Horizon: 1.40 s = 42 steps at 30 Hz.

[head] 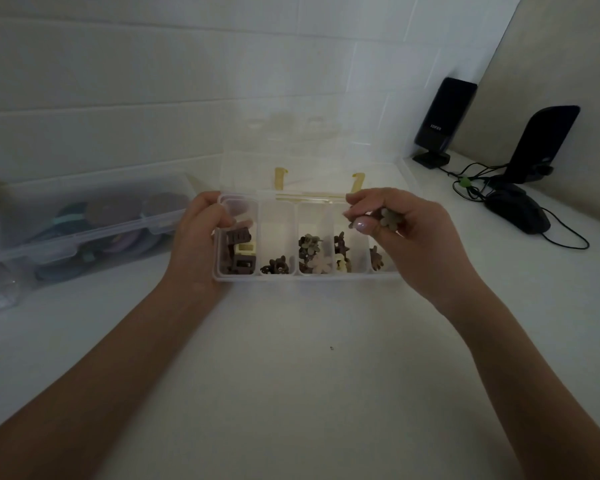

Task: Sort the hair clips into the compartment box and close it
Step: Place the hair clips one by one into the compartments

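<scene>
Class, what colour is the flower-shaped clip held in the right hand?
Muted olive-green flower-shaped clip, pinched in the right hand; head view.

Clear compartment box (307,277) with gold-yellow latches (281,177) near the white tabletop's (291,358) back edge. Brown square clips (238,252) in leftmost compartment; dark brown flower clip (276,266) next; olive and pale pink flowers (312,252) in the middle. Right hand (406,233) holds grey-green flower clip (389,218). Black speakers (442,116) at back right corner.
</scene>
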Each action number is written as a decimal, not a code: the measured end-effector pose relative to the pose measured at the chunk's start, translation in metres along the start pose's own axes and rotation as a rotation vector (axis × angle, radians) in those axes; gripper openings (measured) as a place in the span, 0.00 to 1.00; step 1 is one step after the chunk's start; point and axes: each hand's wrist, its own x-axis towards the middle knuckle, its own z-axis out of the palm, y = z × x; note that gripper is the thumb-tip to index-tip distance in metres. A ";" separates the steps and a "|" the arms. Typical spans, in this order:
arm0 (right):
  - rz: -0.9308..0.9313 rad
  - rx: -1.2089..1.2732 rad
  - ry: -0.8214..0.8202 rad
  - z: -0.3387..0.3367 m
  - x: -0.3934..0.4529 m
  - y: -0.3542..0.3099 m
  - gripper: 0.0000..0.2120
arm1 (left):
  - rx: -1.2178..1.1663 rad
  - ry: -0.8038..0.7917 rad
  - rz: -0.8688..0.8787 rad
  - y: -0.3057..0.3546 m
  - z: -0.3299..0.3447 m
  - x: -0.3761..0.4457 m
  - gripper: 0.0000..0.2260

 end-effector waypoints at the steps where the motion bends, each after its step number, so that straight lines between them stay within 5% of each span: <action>1: -0.008 -0.052 0.000 0.000 0.000 0.000 0.08 | -0.004 -0.002 -0.005 0.000 0.000 0.000 0.12; 10: 0.012 -0.145 0.055 0.000 -0.004 -0.013 0.08 | -0.016 -0.010 -0.005 -0.001 0.000 0.001 0.12; 15: -0.008 -0.140 -0.054 0.005 -0.006 -0.008 0.13 | -0.005 -0.006 -0.001 -0.001 0.001 0.001 0.11; 21: -0.085 -0.462 -0.124 0.006 -0.008 -0.004 0.20 | -0.007 -0.007 -0.003 -0.001 0.000 0.002 0.10; 28: -0.298 -0.713 -0.309 0.013 -0.015 -0.012 0.17 | -0.004 0.003 0.010 -0.003 0.000 0.003 0.09; 34: -0.154 -0.350 -0.173 0.007 -0.006 -0.017 0.10 | -0.002 -0.011 0.005 -0.002 -0.001 0.002 0.09; 42: -0.074 -0.407 -0.049 -0.001 -0.005 -0.011 0.09 | -0.010 -0.025 0.029 0.000 -0.002 0.001 0.08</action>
